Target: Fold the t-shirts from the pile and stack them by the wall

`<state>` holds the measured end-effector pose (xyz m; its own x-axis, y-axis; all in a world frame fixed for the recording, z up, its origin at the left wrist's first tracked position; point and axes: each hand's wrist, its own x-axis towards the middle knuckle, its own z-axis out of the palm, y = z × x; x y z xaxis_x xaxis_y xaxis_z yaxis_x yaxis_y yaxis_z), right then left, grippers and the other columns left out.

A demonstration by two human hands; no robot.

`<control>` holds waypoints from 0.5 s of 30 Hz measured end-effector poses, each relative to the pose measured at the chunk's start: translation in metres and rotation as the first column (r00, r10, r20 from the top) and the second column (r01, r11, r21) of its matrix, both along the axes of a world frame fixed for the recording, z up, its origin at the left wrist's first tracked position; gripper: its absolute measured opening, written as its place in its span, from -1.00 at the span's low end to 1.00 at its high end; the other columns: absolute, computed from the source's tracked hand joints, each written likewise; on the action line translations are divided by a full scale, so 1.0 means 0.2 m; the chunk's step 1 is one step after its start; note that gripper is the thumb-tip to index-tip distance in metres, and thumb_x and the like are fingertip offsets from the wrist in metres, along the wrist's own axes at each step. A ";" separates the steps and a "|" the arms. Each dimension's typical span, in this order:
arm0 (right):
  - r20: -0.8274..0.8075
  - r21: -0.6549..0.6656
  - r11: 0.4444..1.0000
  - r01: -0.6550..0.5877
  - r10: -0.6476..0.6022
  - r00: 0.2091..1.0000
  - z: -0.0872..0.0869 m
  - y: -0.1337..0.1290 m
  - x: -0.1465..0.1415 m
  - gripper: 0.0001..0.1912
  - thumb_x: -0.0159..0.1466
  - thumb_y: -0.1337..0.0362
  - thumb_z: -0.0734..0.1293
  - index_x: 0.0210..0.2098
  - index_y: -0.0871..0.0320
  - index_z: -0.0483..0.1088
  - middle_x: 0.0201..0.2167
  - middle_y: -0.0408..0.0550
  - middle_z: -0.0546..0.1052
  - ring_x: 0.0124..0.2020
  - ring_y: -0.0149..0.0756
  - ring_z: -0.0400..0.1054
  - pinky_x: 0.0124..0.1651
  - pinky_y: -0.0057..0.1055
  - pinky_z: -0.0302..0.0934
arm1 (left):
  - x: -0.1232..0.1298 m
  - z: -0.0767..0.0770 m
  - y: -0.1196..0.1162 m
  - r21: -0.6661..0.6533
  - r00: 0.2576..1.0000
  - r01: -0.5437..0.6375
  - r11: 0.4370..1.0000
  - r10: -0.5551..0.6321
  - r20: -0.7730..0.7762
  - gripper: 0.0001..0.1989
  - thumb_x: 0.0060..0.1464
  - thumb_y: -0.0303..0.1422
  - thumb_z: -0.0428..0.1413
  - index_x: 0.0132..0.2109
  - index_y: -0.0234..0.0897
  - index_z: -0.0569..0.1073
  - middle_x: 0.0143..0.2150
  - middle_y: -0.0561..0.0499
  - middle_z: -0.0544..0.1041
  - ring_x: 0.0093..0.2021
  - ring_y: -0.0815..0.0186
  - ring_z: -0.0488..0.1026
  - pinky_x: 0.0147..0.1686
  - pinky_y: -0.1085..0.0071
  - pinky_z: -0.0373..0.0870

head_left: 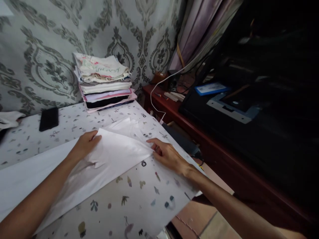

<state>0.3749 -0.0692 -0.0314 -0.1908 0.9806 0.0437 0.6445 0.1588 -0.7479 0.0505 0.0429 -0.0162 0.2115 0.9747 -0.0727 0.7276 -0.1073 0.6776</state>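
A white shirt [119, 146] lies spread over the patterned table cover, its long part running off to the left and its right end partly lifted and layered. My left hand [86, 143] pinches a raised corner of the fabric between thumb and fingers. At the shirt's right tip, my right hand [167, 155] holds the edge between thumb and fingers, with the index finger stretched along the cloth. Between the two hands the fabric is drawn fairly taut, with a small crumpled fold below.
A stack of folded clothes [104, 83] stands against the patterned wall. A black phone [49, 119] lies at the left, near a pale cloth [10, 119]. To the right, a dark red desk [171, 106] carries a large black screen [249, 132]; a white cable [171, 77] hangs over its edge.
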 end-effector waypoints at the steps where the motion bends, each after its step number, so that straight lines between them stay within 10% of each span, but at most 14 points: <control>1: 0.010 0.004 1.000 0.002 -0.002 1.000 0.00 0.00 0.00 -0.46 0.16 0.48 0.22 0.12 0.10 0.37 -0.35 -0.18 0.51 -0.53 -0.45 0.26 -0.41 -0.46 0.16 | 0.00 0.00 0.00 0.028 0.999 0.014 0.999 -0.013 -0.044 -0.68 0.01 -0.09 -0.01 -0.53 -0.20 0.20 -0.59 0.13 0.18 -0.53 0.34 0.20 -0.52 0.44 0.09; 15: -0.003 0.062 0.998 -0.028 0.028 1.000 -0.01 0.00 0.00 -0.46 0.17 0.50 0.14 0.11 0.08 0.36 -0.43 -0.21 0.46 -0.49 -0.40 0.28 -0.35 -0.43 0.14 | 0.19 0.08 -0.06 0.222 0.707 0.221 0.950 0.001 -0.707 -0.55 0.29 -0.38 -0.25 0.17 -0.42 0.35 0.04 -0.39 0.53 0.00 -0.18 0.48 -0.12 -0.01 0.36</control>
